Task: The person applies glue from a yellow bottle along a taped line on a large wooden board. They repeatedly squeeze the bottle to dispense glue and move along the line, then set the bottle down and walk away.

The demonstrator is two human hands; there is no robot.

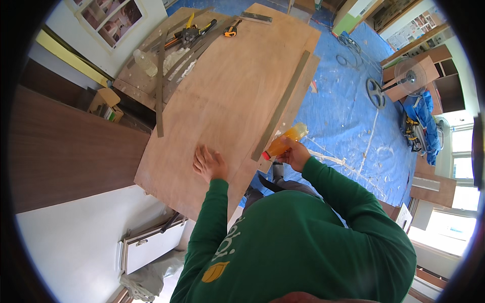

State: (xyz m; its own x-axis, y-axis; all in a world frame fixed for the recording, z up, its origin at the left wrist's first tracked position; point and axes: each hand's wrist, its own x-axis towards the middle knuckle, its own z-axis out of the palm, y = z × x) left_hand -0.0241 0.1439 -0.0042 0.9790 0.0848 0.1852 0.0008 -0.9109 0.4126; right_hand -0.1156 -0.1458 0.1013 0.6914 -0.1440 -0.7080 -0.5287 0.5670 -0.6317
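My left hand (210, 163) rests on a large plywood sheet (219, 98), fingers slightly spread, with nothing in it. My right hand (293, 153) is closed around a clear plastic bottle (287, 141) of orange liquid, tilted over the sheet's right edge with its red cap towards the lower left. A long narrow wood strip (282, 106) lies along that edge, its near end beside the cap. Another strip (160, 87) lies across the left side. At the far side, a yellow and black tape measure (230, 31) and a short strip (256, 17) lie on the plywood.
Behind the sheet's left edge are hand tools (191, 35), more strips and a clear bottle (145, 63) on a worn board. A small open cardboard box (108, 99) stands at left. Blue sheeting (341, 125) covers the floor, with a coiled cable (349, 47) and a fan (410, 77) at right.
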